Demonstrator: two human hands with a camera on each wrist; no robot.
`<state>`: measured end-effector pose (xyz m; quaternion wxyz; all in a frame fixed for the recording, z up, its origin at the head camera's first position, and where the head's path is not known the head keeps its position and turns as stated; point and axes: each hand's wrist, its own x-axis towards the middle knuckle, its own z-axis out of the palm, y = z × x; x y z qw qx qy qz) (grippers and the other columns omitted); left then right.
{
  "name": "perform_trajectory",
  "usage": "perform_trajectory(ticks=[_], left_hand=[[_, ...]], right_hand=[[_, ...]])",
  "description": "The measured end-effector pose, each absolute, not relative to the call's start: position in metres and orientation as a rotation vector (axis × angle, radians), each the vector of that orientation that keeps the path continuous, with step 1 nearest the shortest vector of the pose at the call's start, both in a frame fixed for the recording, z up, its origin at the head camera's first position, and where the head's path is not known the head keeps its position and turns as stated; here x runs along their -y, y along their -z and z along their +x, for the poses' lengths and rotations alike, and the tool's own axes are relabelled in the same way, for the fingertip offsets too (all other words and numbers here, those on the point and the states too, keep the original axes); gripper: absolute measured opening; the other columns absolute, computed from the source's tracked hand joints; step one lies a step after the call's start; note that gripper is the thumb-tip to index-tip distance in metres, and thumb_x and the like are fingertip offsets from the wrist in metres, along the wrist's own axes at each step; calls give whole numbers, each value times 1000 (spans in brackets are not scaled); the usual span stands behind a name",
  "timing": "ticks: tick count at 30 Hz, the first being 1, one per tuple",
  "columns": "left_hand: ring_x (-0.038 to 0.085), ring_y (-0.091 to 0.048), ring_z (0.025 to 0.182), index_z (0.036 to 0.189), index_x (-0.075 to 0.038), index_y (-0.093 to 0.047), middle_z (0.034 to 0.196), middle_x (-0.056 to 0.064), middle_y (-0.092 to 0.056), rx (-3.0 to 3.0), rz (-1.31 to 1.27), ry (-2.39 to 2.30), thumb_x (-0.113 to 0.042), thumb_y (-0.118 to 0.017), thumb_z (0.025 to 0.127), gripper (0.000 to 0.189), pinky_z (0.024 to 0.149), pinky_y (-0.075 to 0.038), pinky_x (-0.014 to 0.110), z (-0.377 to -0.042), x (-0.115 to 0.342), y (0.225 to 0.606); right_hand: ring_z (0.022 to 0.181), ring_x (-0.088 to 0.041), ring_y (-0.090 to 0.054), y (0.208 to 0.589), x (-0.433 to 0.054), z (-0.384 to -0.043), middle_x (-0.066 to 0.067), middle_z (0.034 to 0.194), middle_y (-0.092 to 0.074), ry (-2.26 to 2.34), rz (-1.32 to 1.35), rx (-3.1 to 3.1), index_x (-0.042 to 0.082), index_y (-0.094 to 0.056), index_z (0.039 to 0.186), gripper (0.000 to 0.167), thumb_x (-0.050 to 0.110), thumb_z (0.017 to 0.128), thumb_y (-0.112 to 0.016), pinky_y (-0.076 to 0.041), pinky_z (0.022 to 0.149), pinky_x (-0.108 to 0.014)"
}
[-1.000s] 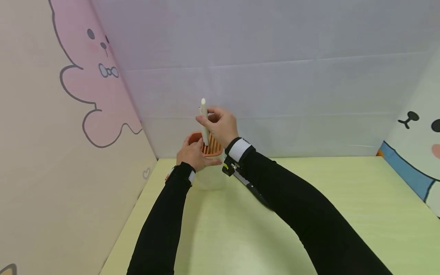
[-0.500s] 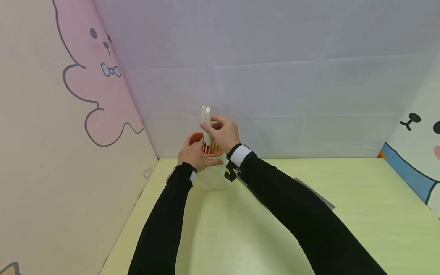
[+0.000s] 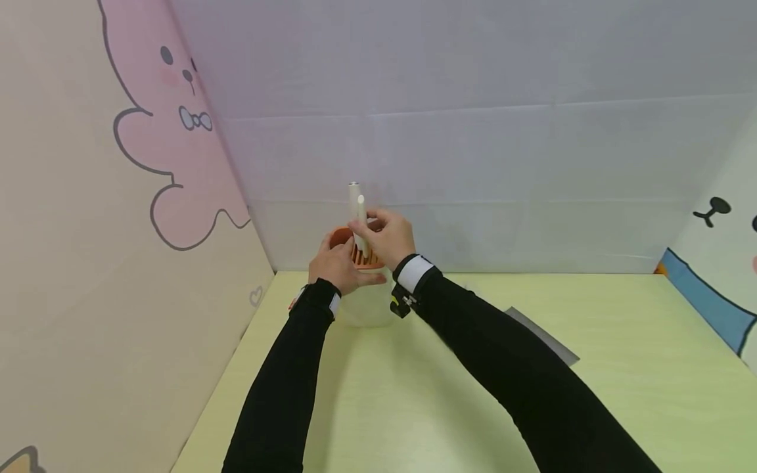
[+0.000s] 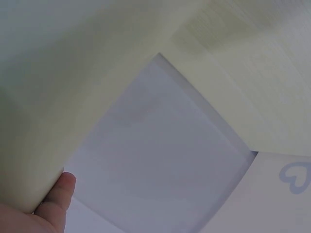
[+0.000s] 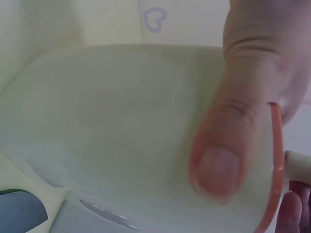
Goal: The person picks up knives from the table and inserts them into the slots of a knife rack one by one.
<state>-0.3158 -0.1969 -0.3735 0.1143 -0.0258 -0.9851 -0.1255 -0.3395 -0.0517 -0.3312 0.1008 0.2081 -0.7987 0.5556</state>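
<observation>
A pale knife holder (image 3: 368, 305) with an orange slotted top (image 3: 369, 261) stands upright near the back wall. My left hand (image 3: 336, 268) grips its upper left side; in the right wrist view the thumb (image 5: 218, 165) presses on the pale wall below the orange rim. Two slim white handles rise over the slots. My right hand (image 3: 387, 236) pinches the nearer white handle (image 3: 362, 213) between thumb and fingers; its lower end reaches the slots and whatever is below is hidden. Close behind stands the other white handle (image 3: 353, 189), its lower part covered.
A grey flat piece (image 3: 547, 338) lies on the yellow-green table (image 3: 367, 394), partly under my right forearm. Beside the holder, the right wrist view shows a dark grey rounded end (image 5: 22, 213). A white wall (image 3: 473, 197) rises behind, with a patterned wall at left.
My right hand has lowered toward the slotted top with the white handle. The grey flat piece has come into sight beside the right forearm. My left hand keeps its grip on the holder.
</observation>
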Motion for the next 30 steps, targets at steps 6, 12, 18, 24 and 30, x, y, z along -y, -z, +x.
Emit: perform_trajectory(ticks=[6, 12, 18, 24, 30], left_hand=[[34, -37, 147, 152, -12, -50, 131, 11, -69, 2876, -64, 358, -80, -77, 67, 112, 99, -53, 51, -318, 193, 375], [34, -38, 147, 156, -14, -45, 129, 12, -70, 2888, -64, 380, -79, -77, 69, 113, 103, -50, 51, -317, 192, 374], [33, -35, 149, 155, -14, -47, 134, 10, -68, 2901, -57, 364, -77, -78, 71, 109, 106, -48, 51, -317, 192, 372], [34, -40, 146, 151, -8, -50, 124, 11, -72, 2904, -68, 344, -73, -78, 74, 105, 116, -39, 49, -318, 190, 370], [35, -31, 151, 153, -7, -48, 127, 13, -71, 2905, -46, 352, -71, -78, 76, 104, 110, -45, 52, -319, 188, 370]], right_hand=[[92, -24, -70, 336, 50, -343, -10, 98, -75, -1633, 597, 2365, 12, -73, 127, 42, 40, 96, -73, -61, 76, -40], [95, -25, -71, 341, 44, -347, -12, 103, -74, -1666, 639, 2368, 9, -69, 127, 42, 38, 98, -71, -61, 80, -41], [103, -26, -67, 355, 35, -348, -13, 114, -72, -1636, 818, 2409, 4, -59, 138, 46, 25, 99, -71, -56, 88, -43], [107, -26, -67, 376, 31, -350, -11, 117, -73, -1393, 847, 2424, 3, -63, 136, 44, 22, 98, -72, -54, 93, -43], [96, -26, -62, 387, 31, -350, -9, 112, -73, -1335, 790, 2402, 6, -69, 132, 38, 26, 99, -71, -49, 82, -40]])
